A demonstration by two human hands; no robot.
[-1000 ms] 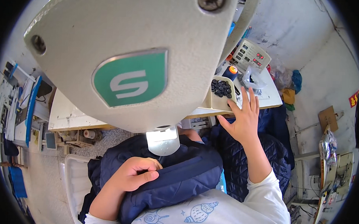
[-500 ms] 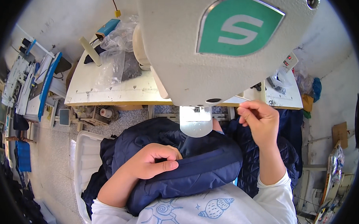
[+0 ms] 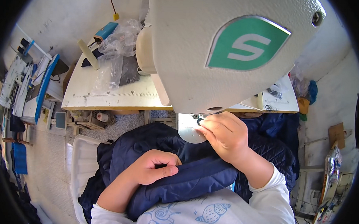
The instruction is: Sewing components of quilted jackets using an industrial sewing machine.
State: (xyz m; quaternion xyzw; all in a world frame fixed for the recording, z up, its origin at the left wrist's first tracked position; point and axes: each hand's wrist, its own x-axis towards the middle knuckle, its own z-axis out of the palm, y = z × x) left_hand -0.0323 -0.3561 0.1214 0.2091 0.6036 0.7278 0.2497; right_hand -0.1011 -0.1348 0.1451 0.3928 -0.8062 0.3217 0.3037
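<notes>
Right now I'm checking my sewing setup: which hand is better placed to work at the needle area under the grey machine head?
Probably the right hand: its fingertips sit at the needle plate. The left hand is lower, pinching the navy quilted fabric.

Background, as I see it from the head view:
Worktable (image 3: 120, 97): pale top with a printed ruler strip along its near edge.
Plastic bags (image 3: 116, 50): clear, crumpled, heaped on the table's far left part, over dark cloth.
Blue tool (image 3: 105, 30): at the table's far edge, beside the bags.
White plastic crate (image 3: 81, 164): on the floor at lower left.
Blue cloth (image 3: 312, 91): bundled near the right wall, above something orange.
Cardboard piece (image 3: 336, 133): against the right wall.
</notes>
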